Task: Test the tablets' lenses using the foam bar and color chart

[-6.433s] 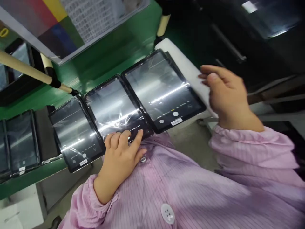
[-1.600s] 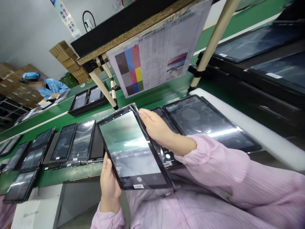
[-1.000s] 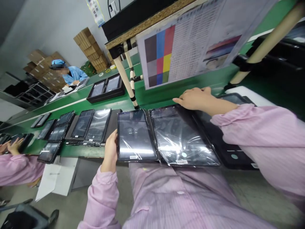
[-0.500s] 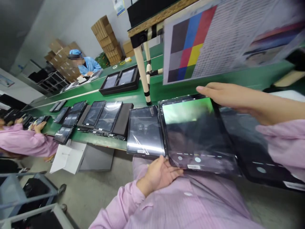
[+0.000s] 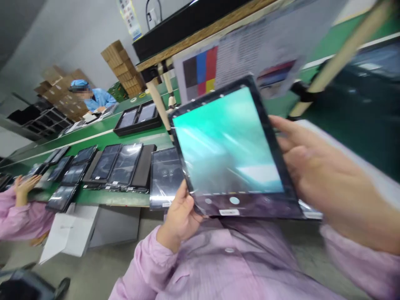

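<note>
Room: factory line with a long green table (image 5: 103,132) running off to the left and cardboard boxes (image 5: 121,58) at the far wall.
Tablet: the lit tablet (image 5: 228,146) is held clear of the table before the chest, screen toward the camera, long axis bottom to top, its top leaning left.
Left hand: the left hand (image 5: 179,214) has its fingers closed on the lower left corner.
Right hand: the right hand (image 5: 315,179), blurred, has its fingers wrapped around the right long edge.
Relation: the tablet lies between both hands, and the right hand covers more of its side.
Beyond: a colour chart (image 5: 200,71) hangs just past the top edge.
Table load: a row of dark tablets (image 5: 125,164).
Others: a person in blue (image 5: 93,99) far off, and a co-worker's hand (image 5: 25,187) at the left.
</note>
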Available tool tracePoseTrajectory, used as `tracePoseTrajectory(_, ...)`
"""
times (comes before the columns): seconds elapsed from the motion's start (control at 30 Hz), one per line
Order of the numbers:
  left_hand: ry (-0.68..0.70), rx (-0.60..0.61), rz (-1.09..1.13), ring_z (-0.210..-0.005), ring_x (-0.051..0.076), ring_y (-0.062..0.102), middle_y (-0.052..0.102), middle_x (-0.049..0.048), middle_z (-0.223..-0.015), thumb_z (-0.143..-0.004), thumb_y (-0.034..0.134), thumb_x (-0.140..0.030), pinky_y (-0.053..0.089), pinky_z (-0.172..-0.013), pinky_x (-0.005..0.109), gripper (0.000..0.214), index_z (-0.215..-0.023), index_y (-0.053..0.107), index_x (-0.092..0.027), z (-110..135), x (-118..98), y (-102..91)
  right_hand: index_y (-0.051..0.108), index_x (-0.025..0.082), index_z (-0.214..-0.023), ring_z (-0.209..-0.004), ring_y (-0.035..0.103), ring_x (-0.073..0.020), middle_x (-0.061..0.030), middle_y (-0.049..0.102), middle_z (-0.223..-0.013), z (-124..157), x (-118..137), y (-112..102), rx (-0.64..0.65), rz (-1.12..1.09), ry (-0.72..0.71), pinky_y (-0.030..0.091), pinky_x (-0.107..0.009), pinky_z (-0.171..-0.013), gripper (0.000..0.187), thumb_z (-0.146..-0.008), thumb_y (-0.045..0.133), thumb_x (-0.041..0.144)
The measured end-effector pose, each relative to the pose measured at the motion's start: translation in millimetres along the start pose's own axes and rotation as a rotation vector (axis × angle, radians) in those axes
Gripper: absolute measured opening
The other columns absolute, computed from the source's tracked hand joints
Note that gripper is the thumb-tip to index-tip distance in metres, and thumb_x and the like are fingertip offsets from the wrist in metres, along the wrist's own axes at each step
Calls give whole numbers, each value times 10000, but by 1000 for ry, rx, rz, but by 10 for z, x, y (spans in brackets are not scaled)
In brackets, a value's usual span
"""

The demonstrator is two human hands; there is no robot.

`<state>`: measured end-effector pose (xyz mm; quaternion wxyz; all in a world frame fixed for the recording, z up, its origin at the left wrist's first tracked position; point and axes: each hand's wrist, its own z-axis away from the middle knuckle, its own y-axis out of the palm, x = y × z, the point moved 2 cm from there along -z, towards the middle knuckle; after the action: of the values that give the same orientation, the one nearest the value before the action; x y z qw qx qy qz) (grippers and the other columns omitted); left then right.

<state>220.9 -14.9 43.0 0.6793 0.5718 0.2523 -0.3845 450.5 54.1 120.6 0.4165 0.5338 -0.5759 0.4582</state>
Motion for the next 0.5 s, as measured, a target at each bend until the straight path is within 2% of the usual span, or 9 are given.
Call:
tracePoseTrajectory(0.07,106,12,-77,-905,181,712,740,32,-1118,-746,835,-418,572,-860,352,551,-1263,669,-322,-80,-112,71,389,383,-1504,-1176,622,-287,-90,496,-1490,87,-3,41,23,-163,-20,558,-430,-861,669,-913,512,669)
tracePoseTrajectory(0.17,302,-53,-171,-1118,221,675,723,58,-1221,-770,809,-358,504,-1015,353,450,-1202,709,-280,-208,-174,188,320,333,-1537,-1030,655,-272,-101,548,-1420,42,-110,59,-29,-280,-80,565,-416,-811,798,-877,509,739)
tracePoseTrajectory(0.23,414,-132,-212,-1267,251,598,660,75,-1354,-830,745,-419,463,-1077,366,468,-1267,671,-270,-284,-143,265,260,328,-1570,-1013,655,-261,-95,562,-1399,-26,-212,42,-64,-252,-111,561,-414,-837,834,-886,465,760)
tracePoseTrajectory(0.33,591,-179,-401,-1435,265,434,486,101,-1543,-890,657,-507,338,-1187,379,628,-1440,511,-242,-358,-77,382,193,321,-1602,-1217,591,-278,-88,484,-1490,-95,-333,22,-84,-191,-156,532,-420,-978,873,-894,419,779)
tracePoseTrajectory(0.43,703,-202,-710,-1491,288,340,348,149,-1618,-784,796,-435,232,-1235,379,918,-1539,331,-198,-388,-43,479,309,279,-1563,-1410,437,-277,-78,415,-1553,-155,-394,8,-136,-153,-220,444,-417,-1128,871,-880,390,813)
tracePoseTrajectory(0.5,717,-243,-845,-1505,312,305,286,182,-1632,-697,868,-378,209,-1243,399,1072,-1554,256,-177,-394,-28,519,416,263,-1496,-1426,423,-264,-79,465,-1516,-214,-429,2,-144,-174,-211,428,-415,-1149,848,-874,355,836)
